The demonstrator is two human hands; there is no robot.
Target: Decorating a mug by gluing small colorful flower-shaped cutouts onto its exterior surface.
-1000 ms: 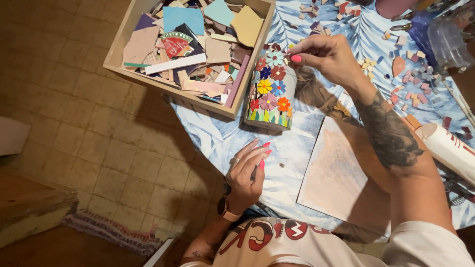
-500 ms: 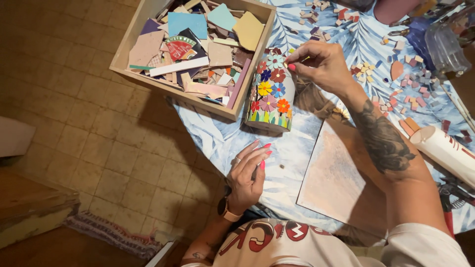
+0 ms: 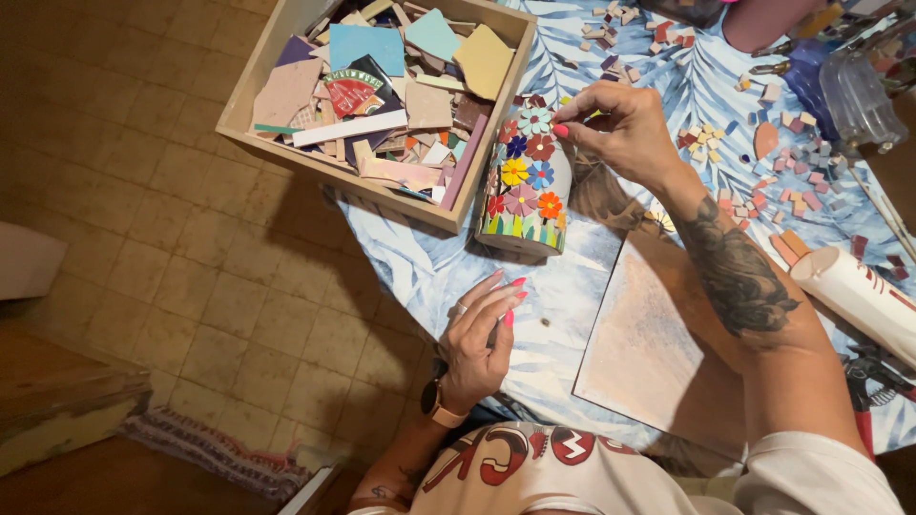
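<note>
Watching from head view: my right hand [image 3: 625, 129] at top rim of cylindrical vase covered in colourful flower mosaic [image 3: 524, 181], thumb and forefinger pressed together; what they pinch, cannot tell. Vase upright on blue leaf-print tablecloth [image 3: 563, 305], touching corner of shallow wooden box of broken tile pieces [image 3: 377, 91]. My left hand [image 3: 482, 339] nearer me than vase, fingers loosely curled, maybe around something thin; cannot tell. Pale square board [image 3: 644, 339] lies right of vase. Small tile chips [image 3: 763, 143] scattered beyond right hand.
</note>
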